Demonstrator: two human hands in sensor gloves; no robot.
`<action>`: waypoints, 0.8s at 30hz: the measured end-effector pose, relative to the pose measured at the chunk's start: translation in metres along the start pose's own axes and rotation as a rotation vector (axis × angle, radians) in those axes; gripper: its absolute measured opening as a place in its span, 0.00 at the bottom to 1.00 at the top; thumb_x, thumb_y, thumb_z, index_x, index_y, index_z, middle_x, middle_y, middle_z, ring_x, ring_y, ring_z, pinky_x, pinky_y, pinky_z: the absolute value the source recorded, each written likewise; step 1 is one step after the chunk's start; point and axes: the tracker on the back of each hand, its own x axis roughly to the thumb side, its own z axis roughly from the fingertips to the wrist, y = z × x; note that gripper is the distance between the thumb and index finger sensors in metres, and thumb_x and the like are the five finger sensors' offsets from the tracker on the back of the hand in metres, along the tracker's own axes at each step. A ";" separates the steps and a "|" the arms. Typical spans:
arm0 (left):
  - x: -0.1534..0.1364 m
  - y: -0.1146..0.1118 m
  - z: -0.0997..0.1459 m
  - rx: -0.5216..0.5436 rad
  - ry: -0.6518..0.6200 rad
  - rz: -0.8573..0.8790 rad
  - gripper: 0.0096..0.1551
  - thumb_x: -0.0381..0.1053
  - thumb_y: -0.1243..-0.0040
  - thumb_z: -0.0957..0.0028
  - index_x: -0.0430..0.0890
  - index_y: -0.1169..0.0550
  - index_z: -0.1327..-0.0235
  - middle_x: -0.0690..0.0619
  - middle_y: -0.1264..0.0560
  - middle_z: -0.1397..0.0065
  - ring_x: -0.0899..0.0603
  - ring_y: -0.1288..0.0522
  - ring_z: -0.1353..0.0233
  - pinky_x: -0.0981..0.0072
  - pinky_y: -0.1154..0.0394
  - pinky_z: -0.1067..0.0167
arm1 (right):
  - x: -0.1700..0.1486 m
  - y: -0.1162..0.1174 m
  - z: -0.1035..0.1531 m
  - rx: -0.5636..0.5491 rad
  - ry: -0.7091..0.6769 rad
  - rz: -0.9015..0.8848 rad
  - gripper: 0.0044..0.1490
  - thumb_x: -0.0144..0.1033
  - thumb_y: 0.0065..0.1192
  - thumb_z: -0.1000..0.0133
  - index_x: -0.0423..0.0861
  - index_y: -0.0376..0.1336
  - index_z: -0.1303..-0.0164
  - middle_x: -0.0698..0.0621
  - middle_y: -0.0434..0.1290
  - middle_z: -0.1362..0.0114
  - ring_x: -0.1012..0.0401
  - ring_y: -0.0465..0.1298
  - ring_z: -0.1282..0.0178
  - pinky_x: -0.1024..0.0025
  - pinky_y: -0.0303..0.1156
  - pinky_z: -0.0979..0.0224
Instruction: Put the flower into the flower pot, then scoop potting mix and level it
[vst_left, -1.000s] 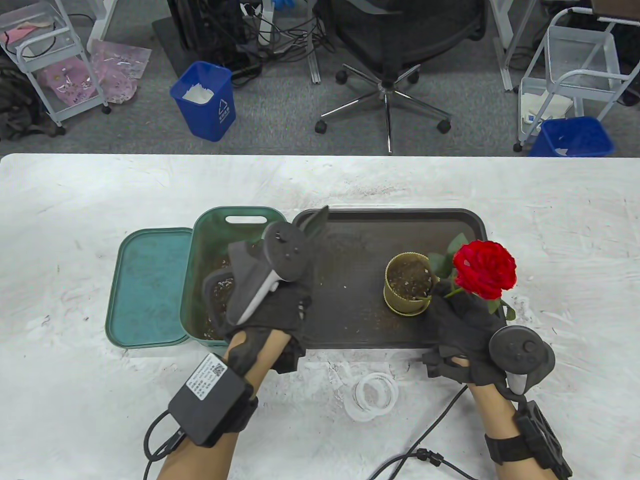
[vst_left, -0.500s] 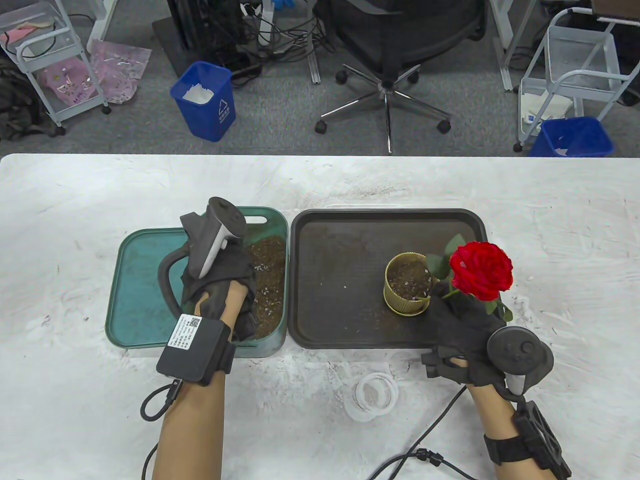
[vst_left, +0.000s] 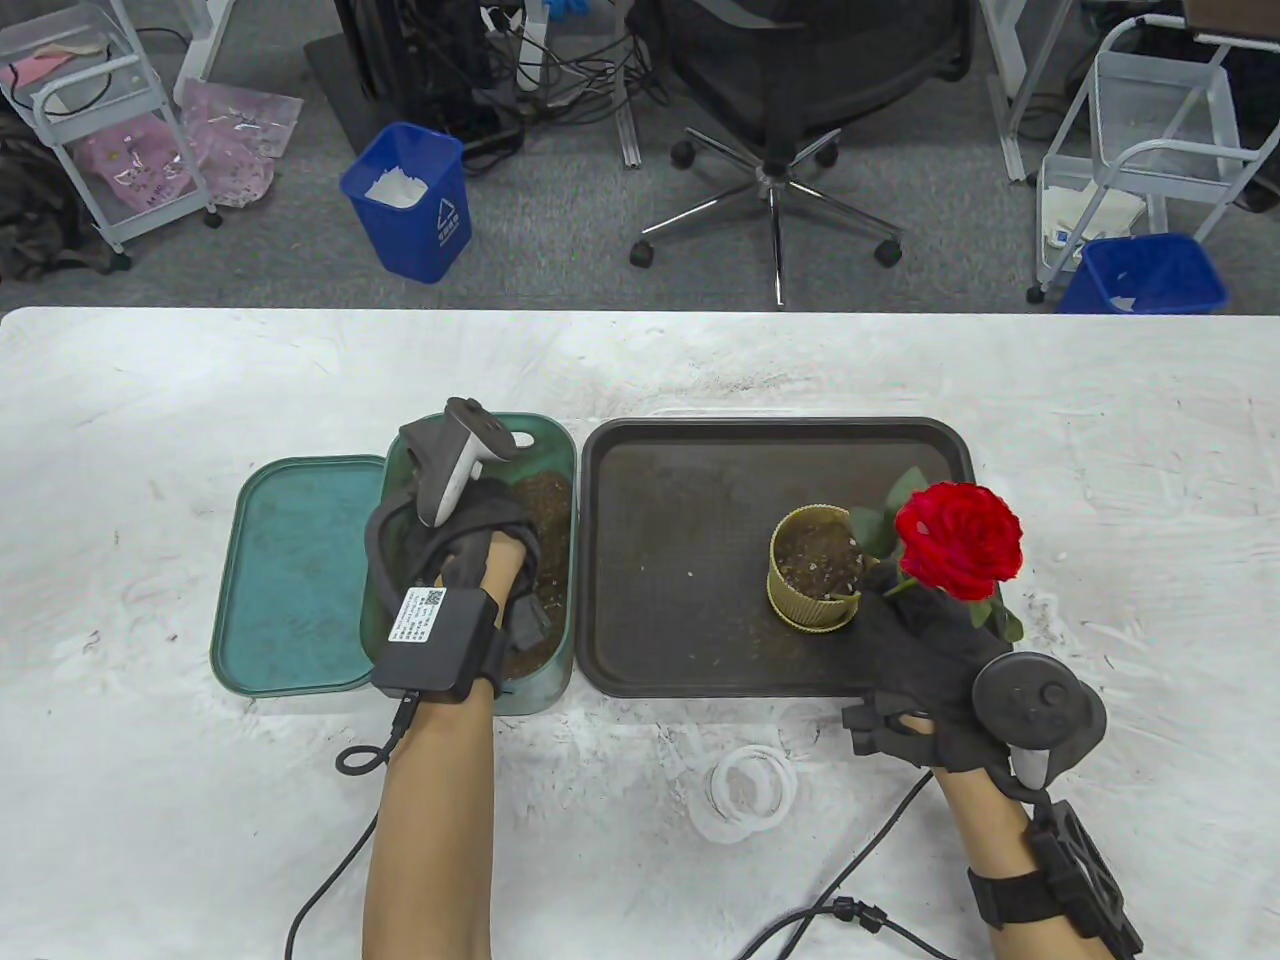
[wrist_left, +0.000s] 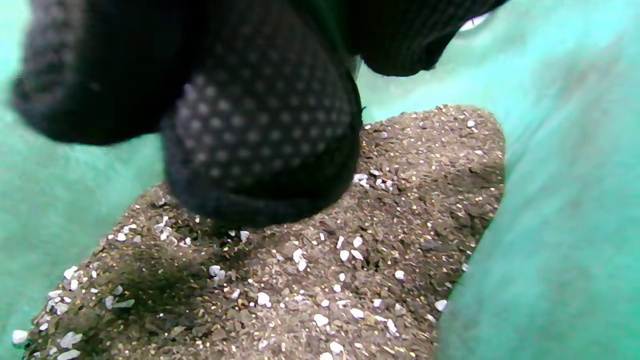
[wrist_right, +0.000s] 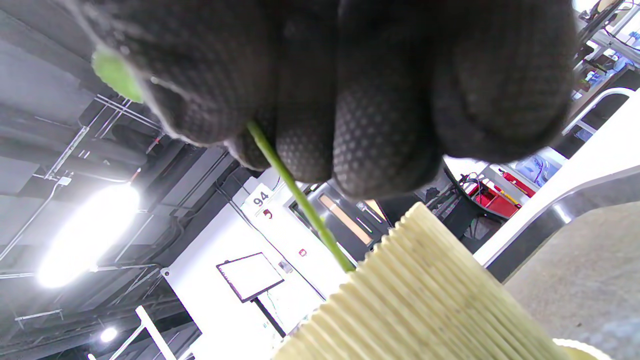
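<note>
Left hand, centre-left of the table view, reaches down into the green bin, fingers curled over potting mix; whether it holds anything cannot be told. Right hand, lower right, pinches the stem of the flower, which enters the ribbed flower pot on the dark tray.

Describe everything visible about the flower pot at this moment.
The flower pot is a small round pot, olive-yellow, with fine vertical ribs on its wall, plastic by the look of it. It stands upright on the dark tray, toward the tray's right side, and holds dark potting mix below its rim. The rose's green stem runs down into it at its right edge, held above by the right hand. Whether that hand touches the pot cannot be told.
</note>
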 end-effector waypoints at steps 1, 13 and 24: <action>0.001 0.000 0.000 -0.002 -0.003 0.005 0.32 0.55 0.43 0.54 0.36 0.24 0.44 0.49 0.15 0.56 0.51 0.09 0.75 0.64 0.11 0.72 | 0.000 0.000 0.000 0.000 0.000 0.000 0.23 0.39 0.72 0.57 0.47 0.75 0.53 0.43 0.84 0.50 0.48 0.86 0.61 0.50 0.85 0.59; -0.018 -0.005 -0.011 -0.177 -0.065 0.222 0.32 0.53 0.44 0.55 0.35 0.24 0.44 0.49 0.15 0.56 0.50 0.09 0.75 0.62 0.12 0.72 | 0.000 0.001 0.001 0.001 -0.001 0.000 0.23 0.39 0.72 0.57 0.47 0.75 0.53 0.43 0.84 0.50 0.48 0.86 0.61 0.50 0.85 0.59; -0.033 -0.007 -0.004 -0.326 -0.169 0.498 0.32 0.53 0.45 0.55 0.34 0.24 0.44 0.49 0.15 0.56 0.51 0.10 0.76 0.63 0.12 0.72 | 0.001 0.001 0.001 0.003 -0.001 -0.003 0.23 0.39 0.72 0.57 0.47 0.75 0.53 0.43 0.84 0.50 0.48 0.86 0.61 0.50 0.85 0.59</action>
